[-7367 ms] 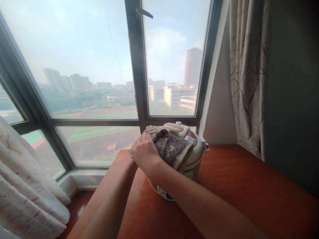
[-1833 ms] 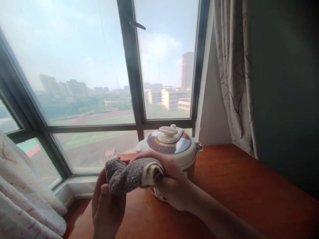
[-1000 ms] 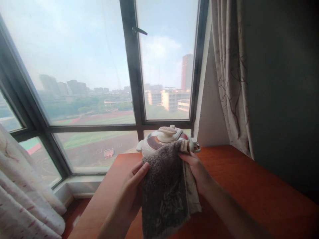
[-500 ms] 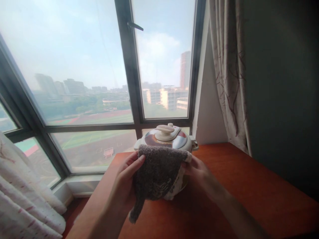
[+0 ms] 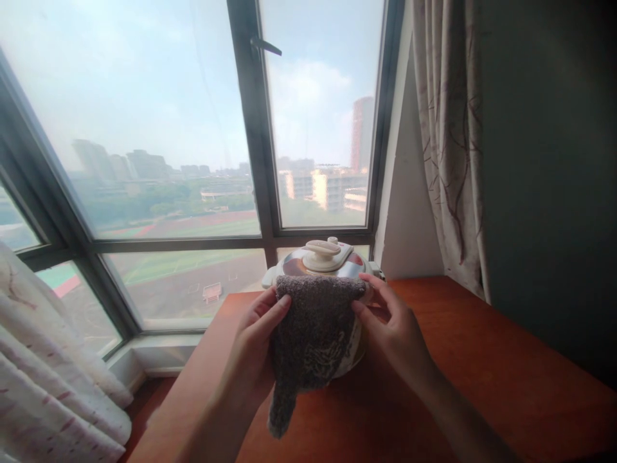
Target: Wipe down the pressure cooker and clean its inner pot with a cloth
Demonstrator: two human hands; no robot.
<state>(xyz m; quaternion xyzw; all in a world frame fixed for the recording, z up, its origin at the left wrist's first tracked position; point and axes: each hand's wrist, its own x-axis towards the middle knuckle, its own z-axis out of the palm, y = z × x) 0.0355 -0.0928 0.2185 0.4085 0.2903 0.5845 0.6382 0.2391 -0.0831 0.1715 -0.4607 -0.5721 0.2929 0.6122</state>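
A grey-brown fuzzy cloth (image 5: pixel 311 337) hangs spread in front of a cream electric pressure cooker (image 5: pixel 322 260) on a red-brown wooden table (image 5: pixel 482 373). My left hand (image 5: pixel 255 344) pinches the cloth's upper left corner. My right hand (image 5: pixel 393 325) pinches its upper right corner, close to the cooker's rim. The cloth hides the cooker's front; its lower tip dangles above the table. The cooker's lid, with a shiny metal top and cream knob, shows above the cloth.
A large dark-framed window (image 5: pixel 267 238) stands right behind the cooker. A patterned curtain (image 5: pixel 453 148) hangs at the right beside a dark wall (image 5: pixel 554 180). Another light curtain (image 5: pixel 53 379) is at lower left, past the table's left edge.
Earlier my right hand pressed the cloth onto the cooker's lid. Then both hands lifted it off, bunched it, and opened it out. Since half a second ago it hangs slightly narrower and lower.
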